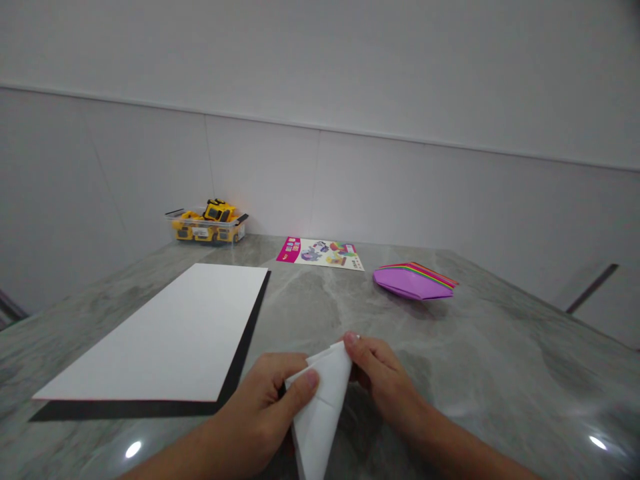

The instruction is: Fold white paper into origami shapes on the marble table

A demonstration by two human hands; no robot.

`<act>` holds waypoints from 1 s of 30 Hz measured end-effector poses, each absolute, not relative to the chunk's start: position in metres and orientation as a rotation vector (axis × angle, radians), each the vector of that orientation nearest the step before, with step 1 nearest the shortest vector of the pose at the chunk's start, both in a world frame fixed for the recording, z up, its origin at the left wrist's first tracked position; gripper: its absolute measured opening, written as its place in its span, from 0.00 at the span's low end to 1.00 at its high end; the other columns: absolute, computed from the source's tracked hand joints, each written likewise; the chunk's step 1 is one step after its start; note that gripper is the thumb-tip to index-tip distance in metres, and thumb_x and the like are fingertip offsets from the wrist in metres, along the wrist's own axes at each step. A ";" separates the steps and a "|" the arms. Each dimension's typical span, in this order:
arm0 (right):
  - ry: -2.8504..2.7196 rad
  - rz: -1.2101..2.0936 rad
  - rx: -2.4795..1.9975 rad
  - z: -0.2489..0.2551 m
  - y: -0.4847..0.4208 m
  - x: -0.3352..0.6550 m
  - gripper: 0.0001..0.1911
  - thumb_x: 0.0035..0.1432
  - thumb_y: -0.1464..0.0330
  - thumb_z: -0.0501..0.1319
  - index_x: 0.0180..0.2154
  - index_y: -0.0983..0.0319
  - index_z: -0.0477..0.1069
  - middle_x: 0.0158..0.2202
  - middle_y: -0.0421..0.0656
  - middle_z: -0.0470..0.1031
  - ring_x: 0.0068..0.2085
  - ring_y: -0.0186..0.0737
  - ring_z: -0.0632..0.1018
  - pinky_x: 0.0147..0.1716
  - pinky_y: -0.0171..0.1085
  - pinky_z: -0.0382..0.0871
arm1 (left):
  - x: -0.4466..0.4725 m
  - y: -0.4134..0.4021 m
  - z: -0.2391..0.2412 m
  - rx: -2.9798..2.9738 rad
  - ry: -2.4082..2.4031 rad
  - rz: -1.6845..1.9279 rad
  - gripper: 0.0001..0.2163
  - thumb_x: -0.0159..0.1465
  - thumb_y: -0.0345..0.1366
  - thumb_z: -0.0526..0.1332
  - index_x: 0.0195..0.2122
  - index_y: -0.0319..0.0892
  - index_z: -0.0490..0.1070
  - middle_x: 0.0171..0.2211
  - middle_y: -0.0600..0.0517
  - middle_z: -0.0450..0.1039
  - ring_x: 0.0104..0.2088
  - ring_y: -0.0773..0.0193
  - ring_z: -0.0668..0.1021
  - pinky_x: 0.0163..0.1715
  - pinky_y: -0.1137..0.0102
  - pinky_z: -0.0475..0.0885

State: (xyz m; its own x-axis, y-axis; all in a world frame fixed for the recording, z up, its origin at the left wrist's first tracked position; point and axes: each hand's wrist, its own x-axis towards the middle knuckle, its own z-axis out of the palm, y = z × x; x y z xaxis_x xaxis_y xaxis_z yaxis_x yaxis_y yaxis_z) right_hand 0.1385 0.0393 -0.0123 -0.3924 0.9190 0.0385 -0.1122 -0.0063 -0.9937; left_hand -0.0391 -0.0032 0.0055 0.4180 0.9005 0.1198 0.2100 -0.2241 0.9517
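Note:
A folded sheet of white paper point(325, 393) is held up off the table near its front edge, several creases and layered flaps showing. My left hand point(270, 400) grips its left side, with the thumb flat on the front face and the fingers behind. At the upper right corner, my right hand point(380, 373) pinches the paper between thumb and fingers. The narrow lower end of the paper runs out of view at the bottom. Fingertips behind the sheet are hidden.
Left lies a white sheet point(165, 333) over a black one point(120, 409). A clear bin point(243, 230) of yellow toy vehicles point(220, 211) stands at the back, beside a printed booklet point(320, 253). A purple folded paper piece point(413, 283) with rainbow edges rests right on the marble-patterned table point(480, 360).

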 end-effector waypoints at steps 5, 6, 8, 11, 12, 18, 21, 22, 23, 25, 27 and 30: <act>-1.431 1.543 -0.849 -0.012 0.039 0.140 0.27 0.56 0.49 0.55 0.19 0.64 0.65 0.15 0.39 0.63 0.18 0.32 0.66 0.20 0.31 0.61 | -0.038 -0.006 0.007 1.709 0.991 0.866 0.19 0.65 0.47 0.51 0.29 0.39 0.72 0.27 0.50 0.68 0.27 0.64 0.68 0.27 0.73 0.61; -1.429 1.532 -0.867 -0.012 0.039 0.140 0.27 0.57 0.49 0.54 0.18 0.64 0.65 0.14 0.39 0.62 0.17 0.32 0.66 0.18 0.31 0.60 | -0.038 -0.007 0.007 1.705 0.975 0.849 0.19 0.65 0.47 0.51 0.30 0.39 0.73 0.26 0.50 0.68 0.27 0.64 0.68 0.26 0.73 0.61; -1.442 1.500 -0.906 -0.012 0.038 0.141 0.29 0.58 0.49 0.52 0.17 0.64 0.65 0.13 0.39 0.61 0.16 0.32 0.65 0.17 0.31 0.59 | -0.037 -0.009 0.008 1.689 0.941 0.827 0.19 0.65 0.47 0.50 0.31 0.39 0.74 0.25 0.51 0.68 0.26 0.65 0.68 0.25 0.73 0.61; -1.509 1.436 -0.920 -0.013 0.038 0.142 0.31 0.59 0.47 0.50 0.18 0.64 0.65 0.13 0.39 0.61 0.17 0.32 0.66 0.18 0.31 0.59 | -0.037 -0.010 0.007 1.629 0.945 0.880 0.19 0.64 0.49 0.52 0.30 0.39 0.75 0.22 0.52 0.65 0.25 0.65 0.67 0.24 0.73 0.60; -1.543 1.410 -0.913 -0.013 0.038 0.142 0.30 0.59 0.47 0.50 0.19 0.64 0.65 0.14 0.39 0.62 0.18 0.32 0.66 0.19 0.31 0.59 | -0.037 -0.010 0.006 1.602 0.951 0.899 0.20 0.63 0.49 0.53 0.29 0.39 0.74 0.21 0.52 0.65 0.25 0.64 0.67 0.24 0.73 0.60; -1.661 1.294 -0.909 -0.008 0.032 0.142 0.28 0.58 0.47 0.51 0.20 0.63 0.63 0.17 0.38 0.62 0.20 0.30 0.64 0.19 0.30 0.57 | -0.040 -0.010 0.000 1.476 0.955 0.899 0.20 0.61 0.52 0.55 0.30 0.39 0.75 0.21 0.52 0.65 0.25 0.65 0.66 0.24 0.73 0.61; -1.680 1.313 -0.922 -0.006 0.028 0.142 0.30 0.58 0.47 0.50 0.18 0.63 0.63 0.15 0.39 0.62 0.19 0.31 0.64 0.18 0.31 0.57 | -0.039 -0.011 0.003 1.469 0.917 0.881 0.20 0.62 0.51 0.55 0.30 0.38 0.76 0.22 0.52 0.66 0.25 0.65 0.67 0.25 0.73 0.61; -1.671 1.310 -0.937 -0.005 0.027 0.142 0.31 0.58 0.46 0.49 0.17 0.63 0.64 0.14 0.39 0.62 0.18 0.32 0.64 0.18 0.31 0.57 | -0.039 -0.012 0.005 1.472 0.906 0.872 0.20 0.62 0.51 0.55 0.31 0.38 0.76 0.23 0.51 0.67 0.25 0.65 0.67 0.25 0.72 0.61; -1.650 1.299 -0.957 -0.005 0.026 0.142 0.31 0.58 0.45 0.48 0.17 0.62 0.64 0.13 0.39 0.61 0.18 0.32 0.64 0.17 0.32 0.57 | -0.038 -0.013 0.008 1.478 0.892 0.858 0.21 0.62 0.51 0.54 0.31 0.38 0.76 0.22 0.51 0.67 0.25 0.65 0.67 0.25 0.72 0.61; -1.594 1.275 -0.995 -0.005 0.026 0.142 0.32 0.57 0.44 0.47 0.15 0.61 0.63 0.12 0.39 0.60 0.17 0.32 0.63 0.17 0.32 0.56 | -0.035 -0.014 0.014 1.493 0.862 0.825 0.22 0.62 0.52 0.53 0.31 0.38 0.77 0.22 0.51 0.67 0.25 0.64 0.67 0.25 0.72 0.61; -1.551 1.282 -1.016 -0.005 0.026 0.142 0.33 0.56 0.43 0.47 0.14 0.61 0.61 0.11 0.39 0.59 0.16 0.32 0.63 0.16 0.32 0.56 | -0.033 -0.014 0.018 1.505 0.842 0.812 0.23 0.62 0.52 0.53 0.32 0.38 0.78 0.23 0.50 0.66 0.25 0.65 0.67 0.24 0.72 0.60; -1.553 1.326 -1.009 -0.005 0.028 0.143 0.33 0.57 0.44 0.48 0.13 0.61 0.61 0.11 0.39 0.60 0.15 0.32 0.63 0.15 0.32 0.56 | -0.034 -0.013 0.015 1.495 0.861 0.846 0.21 0.62 0.52 0.54 0.35 0.39 0.78 0.23 0.51 0.67 0.25 0.65 0.67 0.24 0.72 0.59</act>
